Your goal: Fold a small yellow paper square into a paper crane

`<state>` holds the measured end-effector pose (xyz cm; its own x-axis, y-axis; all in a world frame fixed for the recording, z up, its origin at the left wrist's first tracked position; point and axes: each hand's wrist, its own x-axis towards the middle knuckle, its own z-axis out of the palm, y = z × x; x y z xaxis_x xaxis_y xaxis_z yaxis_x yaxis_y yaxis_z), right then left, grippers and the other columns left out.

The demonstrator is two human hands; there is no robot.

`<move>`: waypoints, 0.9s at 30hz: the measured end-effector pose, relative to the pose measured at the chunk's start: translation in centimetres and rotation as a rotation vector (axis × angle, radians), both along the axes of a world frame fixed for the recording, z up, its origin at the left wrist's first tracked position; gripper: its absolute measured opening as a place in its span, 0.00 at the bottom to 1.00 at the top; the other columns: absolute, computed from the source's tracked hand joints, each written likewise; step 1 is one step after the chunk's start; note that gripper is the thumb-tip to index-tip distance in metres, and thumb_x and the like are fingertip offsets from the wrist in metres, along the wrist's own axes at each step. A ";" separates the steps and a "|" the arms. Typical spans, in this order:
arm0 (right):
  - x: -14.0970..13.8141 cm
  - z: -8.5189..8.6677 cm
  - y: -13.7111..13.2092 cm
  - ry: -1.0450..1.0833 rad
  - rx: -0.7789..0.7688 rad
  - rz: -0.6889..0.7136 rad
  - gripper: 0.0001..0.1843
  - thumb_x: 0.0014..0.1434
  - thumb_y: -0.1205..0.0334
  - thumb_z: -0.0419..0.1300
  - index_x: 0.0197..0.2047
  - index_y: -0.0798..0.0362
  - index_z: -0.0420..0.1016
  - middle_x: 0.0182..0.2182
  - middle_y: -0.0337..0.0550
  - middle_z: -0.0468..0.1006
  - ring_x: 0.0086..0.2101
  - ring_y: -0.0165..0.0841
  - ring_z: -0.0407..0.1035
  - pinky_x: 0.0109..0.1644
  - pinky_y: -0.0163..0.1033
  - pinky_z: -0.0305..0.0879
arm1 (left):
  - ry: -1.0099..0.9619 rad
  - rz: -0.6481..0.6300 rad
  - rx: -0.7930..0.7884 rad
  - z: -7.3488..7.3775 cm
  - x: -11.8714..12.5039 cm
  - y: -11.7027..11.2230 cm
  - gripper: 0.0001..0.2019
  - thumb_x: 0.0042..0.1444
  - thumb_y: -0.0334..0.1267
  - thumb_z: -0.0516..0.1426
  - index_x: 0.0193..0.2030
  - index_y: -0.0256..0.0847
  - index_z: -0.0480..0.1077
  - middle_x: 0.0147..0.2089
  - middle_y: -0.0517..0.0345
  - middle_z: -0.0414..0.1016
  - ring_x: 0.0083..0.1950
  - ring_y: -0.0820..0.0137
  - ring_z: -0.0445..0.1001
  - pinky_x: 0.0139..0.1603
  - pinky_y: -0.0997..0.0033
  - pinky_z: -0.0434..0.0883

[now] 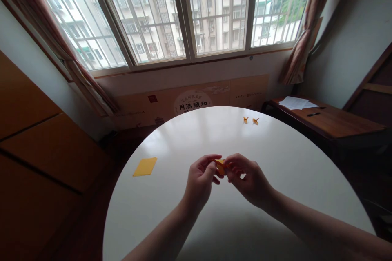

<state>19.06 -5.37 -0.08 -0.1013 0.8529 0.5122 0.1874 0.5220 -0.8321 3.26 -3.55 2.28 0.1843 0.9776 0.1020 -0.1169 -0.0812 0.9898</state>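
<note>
A small folded piece of yellow paper (220, 166) is held up above the white table between both hands. My left hand (202, 174) pinches its left side with thumb and fingers. On the opposite side, my right hand (243, 173) grips the paper's right end with bent fingers. The fingers cover much of the paper, so its exact folded shape cannot be made out. Two small folded paper cranes, one left (245, 120) and one right (255, 121), stand near the far edge of the table. A stack of square yellow paper (145, 166) lies to the left.
The round white table (171, 204) fills the middle. Beyond its far edge is a printed cardboard panel (134, 104) under a barred window. At the right stands a wooden desk (343, 120) with white papers (295, 102). An orange-brown cabinet (33, 151) is at the left.
</note>
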 end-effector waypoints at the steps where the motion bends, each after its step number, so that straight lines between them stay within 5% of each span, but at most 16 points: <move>1: 0.0 0.1 -0.1 -0.009 0.006 -0.005 0.07 0.61 0.68 0.58 0.42 0.50 0.72 0.30 0.41 0.81 0.28 0.33 0.76 0.26 0.34 0.70 | -0.007 0.009 -0.015 0.1 0.0 0.0 0.14 0.53 0.41 0.58 0.41 0.34 0.76 0.27 0.54 0.78 0.27 0.69 0.75 0.25 0.74 0.71; 9: -0.2 0.2 -0.1 0.011 0.012 -0.013 0.05 0.61 0.68 0.59 0.40 0.50 0.73 0.28 0.39 0.80 0.26 0.31 0.75 0.27 0.34 0.71 | -0.062 0.031 -0.075 0.4 0.3 -0.1 0.14 0.55 0.44 0.57 0.39 0.34 0.76 0.24 0.56 0.76 0.24 0.71 0.74 0.23 0.75 0.70; 19: -0.1 0.1 -0.1 0.010 0.021 -0.020 0.03 0.62 0.66 0.60 0.40 0.50 0.74 0.30 0.40 0.81 0.26 0.31 0.75 0.26 0.33 0.71 | 0.005 -0.043 0.049 0.1 -0.1 0.0 0.18 0.54 0.50 0.63 0.40 0.34 0.75 0.29 0.54 0.78 0.27 0.70 0.75 0.24 0.75 0.71; 27: 0.0 -0.1 -0.1 -0.062 0.046 -0.048 0.03 0.63 0.63 0.59 0.40 0.49 0.75 0.33 0.42 0.82 0.28 0.33 0.76 0.25 0.33 0.72 | -0.051 -0.013 -0.095 0.5 0.0 0.0 0.15 0.52 0.47 0.64 0.37 0.34 0.76 0.29 0.53 0.79 0.25 0.70 0.75 0.22 0.75 0.71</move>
